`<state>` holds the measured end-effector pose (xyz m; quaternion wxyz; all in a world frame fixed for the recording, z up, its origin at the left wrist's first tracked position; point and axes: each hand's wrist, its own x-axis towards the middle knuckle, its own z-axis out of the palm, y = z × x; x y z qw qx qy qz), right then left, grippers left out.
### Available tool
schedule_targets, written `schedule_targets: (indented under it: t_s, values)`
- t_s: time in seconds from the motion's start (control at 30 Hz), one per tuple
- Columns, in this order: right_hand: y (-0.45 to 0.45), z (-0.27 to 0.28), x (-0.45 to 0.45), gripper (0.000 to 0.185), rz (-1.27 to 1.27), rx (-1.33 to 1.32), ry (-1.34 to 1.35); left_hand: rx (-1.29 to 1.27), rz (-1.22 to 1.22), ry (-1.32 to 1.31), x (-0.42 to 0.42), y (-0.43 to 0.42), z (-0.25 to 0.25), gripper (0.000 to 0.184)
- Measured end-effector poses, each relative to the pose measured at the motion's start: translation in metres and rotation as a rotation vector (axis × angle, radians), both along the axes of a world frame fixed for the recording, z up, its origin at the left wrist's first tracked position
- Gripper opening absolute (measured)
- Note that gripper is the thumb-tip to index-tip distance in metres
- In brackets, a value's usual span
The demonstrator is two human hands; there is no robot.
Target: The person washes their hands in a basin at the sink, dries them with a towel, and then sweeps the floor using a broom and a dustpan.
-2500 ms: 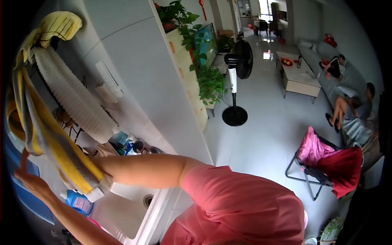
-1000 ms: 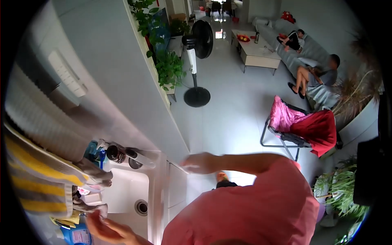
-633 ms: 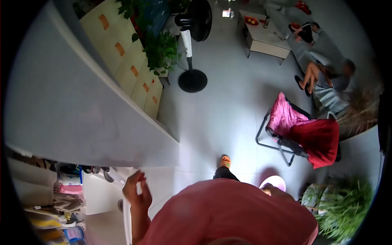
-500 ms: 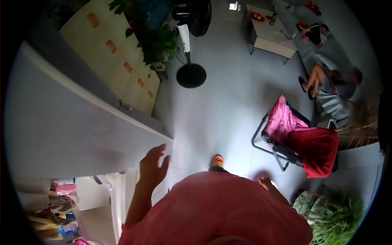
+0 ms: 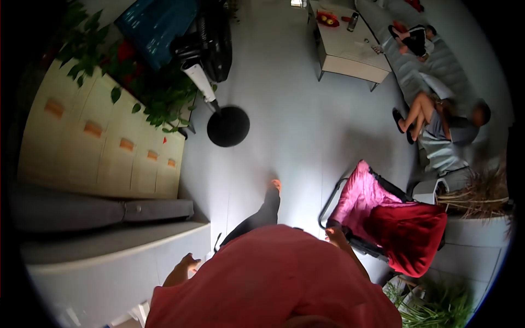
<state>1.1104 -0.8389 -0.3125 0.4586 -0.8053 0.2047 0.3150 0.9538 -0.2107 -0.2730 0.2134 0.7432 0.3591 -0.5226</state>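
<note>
My left hand hangs low at my left side, near the white wall edge. Its fingers are loosely bent and apart, and it holds nothing I can see. On the other side, my right hand is beside the black frame of a folding chair with a pink and red cover. The fingers of that hand show only in part, slightly apart with nothing visible in them; whether it touches the frame I cannot tell. One foot is stretched forward over the grey floor.
A fan with a round black base stands ahead left, by a light cabinet and a leafy plant. A low table holds a red fruit dish. Two people sit on the grey sofa. Potted grass is at lower right.
I have moved forward; the fan, chair and table appear nearer. My left hand has lowered from its raised position to my side. The shelf of goods at left is mostly out of view.
</note>
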Motion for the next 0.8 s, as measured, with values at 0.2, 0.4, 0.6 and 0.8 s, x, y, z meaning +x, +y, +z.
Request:
schedule_targets:
  t_s: [0.2, 0.4, 0.6, 0.8]
  values:
    - [-0.052, -0.014, 0.128, 0.013, 0.318, -0.322, 0.01, -0.056, -0.099, -0.198, 0.264, -0.049, -0.007, 0.073]
    - [-0.078, -0.008, 0.298, 0.012, 0.024, -0.205, 0.09, -0.17, -0.742, -1.146, 0.623, -0.14, -0.031, 0.058]
    - [-0.143, -0.045, 0.491, 0.012, 0.269, -0.32, 0.112, -0.323, 0.029, -0.848, 0.856, -0.24, 0.075, 0.03]
    - [-0.199, -0.034, 0.756, 0.014, 0.925, -0.703, -0.275, -0.196, -0.276, -0.374, 0.892, -0.193, -0.031, 0.06]
